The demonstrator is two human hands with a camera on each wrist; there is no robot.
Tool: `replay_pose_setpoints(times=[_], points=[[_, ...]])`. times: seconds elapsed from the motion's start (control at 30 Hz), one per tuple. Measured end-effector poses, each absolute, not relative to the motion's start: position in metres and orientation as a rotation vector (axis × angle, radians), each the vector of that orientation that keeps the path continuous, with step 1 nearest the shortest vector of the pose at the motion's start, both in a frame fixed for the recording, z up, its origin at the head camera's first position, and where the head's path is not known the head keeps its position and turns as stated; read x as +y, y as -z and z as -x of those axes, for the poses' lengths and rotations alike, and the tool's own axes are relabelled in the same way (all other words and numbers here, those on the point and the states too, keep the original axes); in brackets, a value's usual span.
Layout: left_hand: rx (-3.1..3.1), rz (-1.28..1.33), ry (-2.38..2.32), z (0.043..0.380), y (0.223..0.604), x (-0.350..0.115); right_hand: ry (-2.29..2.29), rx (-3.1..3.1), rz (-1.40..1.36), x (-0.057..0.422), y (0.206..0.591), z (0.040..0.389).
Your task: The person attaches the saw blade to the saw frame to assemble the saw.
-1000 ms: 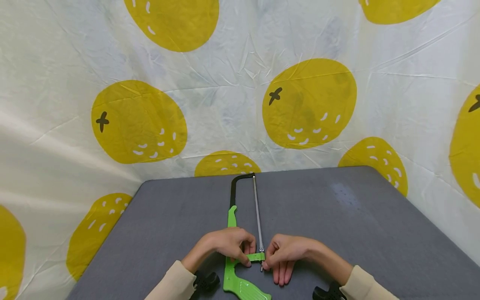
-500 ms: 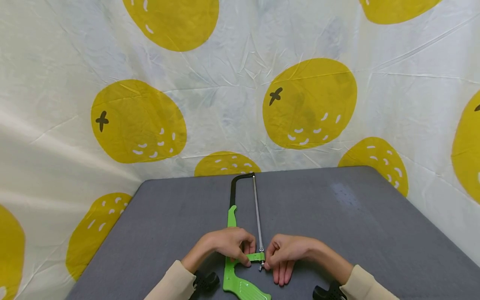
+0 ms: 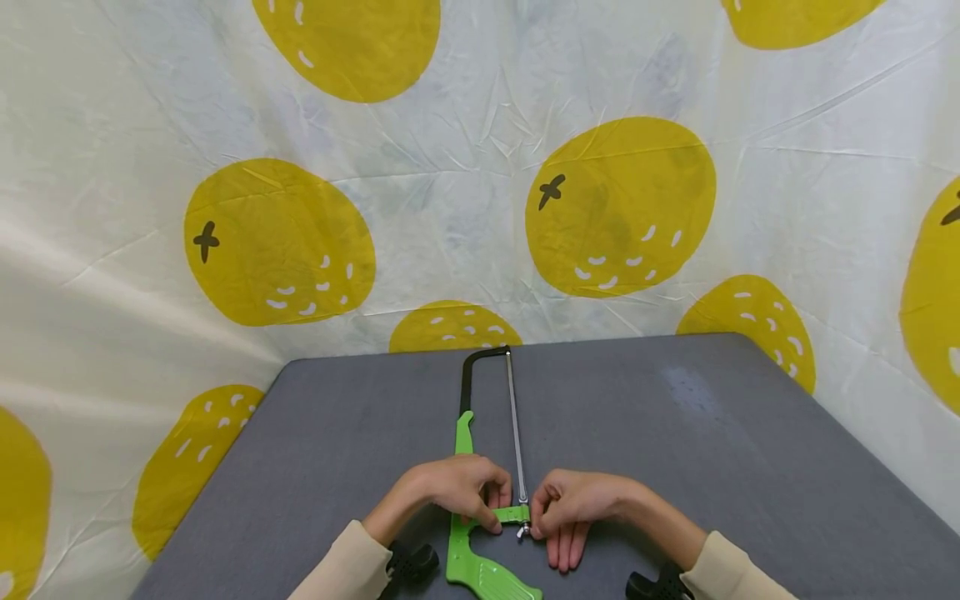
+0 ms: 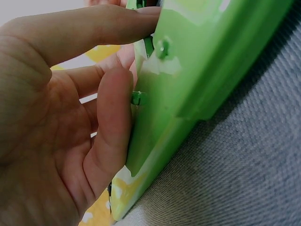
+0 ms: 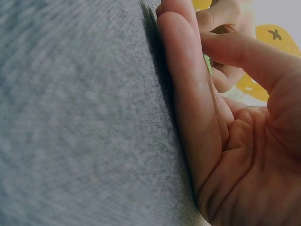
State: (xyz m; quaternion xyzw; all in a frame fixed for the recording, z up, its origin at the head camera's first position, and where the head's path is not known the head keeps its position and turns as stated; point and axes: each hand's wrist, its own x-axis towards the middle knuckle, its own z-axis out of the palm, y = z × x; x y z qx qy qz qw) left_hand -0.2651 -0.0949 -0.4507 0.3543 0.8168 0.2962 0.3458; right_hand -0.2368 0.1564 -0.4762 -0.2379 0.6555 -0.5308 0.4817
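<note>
A hacksaw (image 3: 464, 433) with a green handle and a black front bow lies flat on the grey table, its thin blade (image 3: 516, 425) facing right. My left hand (image 3: 467, 487) holds the green crosspiece at the blade's near end, thumb on the near side and fingers beyond it. Just below that crosspiece a small metal wing nut (image 3: 522, 532) sticks out. My right hand (image 3: 581, 504) pinches at the wing nut with thumb and forefinger, its other fingers stretched down along the cloth. In the right wrist view, the fingers (image 5: 193, 89) hide the nut.
Grey cloth covers the table (image 3: 360, 417), which carries a pale patch (image 3: 690, 390) at the right. Behind and at both sides hangs a white curtain (image 3: 450, 217) printed with yellow fruit. Black wrist straps (image 3: 414, 562) show below the sleeves.
The wing nut has turned, its wings now at another angle, and more of it shows beside the right fingertips, which shifted slightly. The left hand and hacksaw have stayed in place.
</note>
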Motion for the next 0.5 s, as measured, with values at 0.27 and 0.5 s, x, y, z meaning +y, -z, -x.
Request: replay_pose_setpoints(times=[0.27, 0.5], points=[[2.128, -0.918, -0.762, 0.2642, 0.45, -0.0942, 1.294, 1.589, 0.588, 0.1558, 0.4763, 0.2363], [2.132, -0.918, -0.756, 0.2639, 0.4498, -0.0937, 1.283, 1.602, 0.597, 0.1559, 0.4763, 0.2359]])
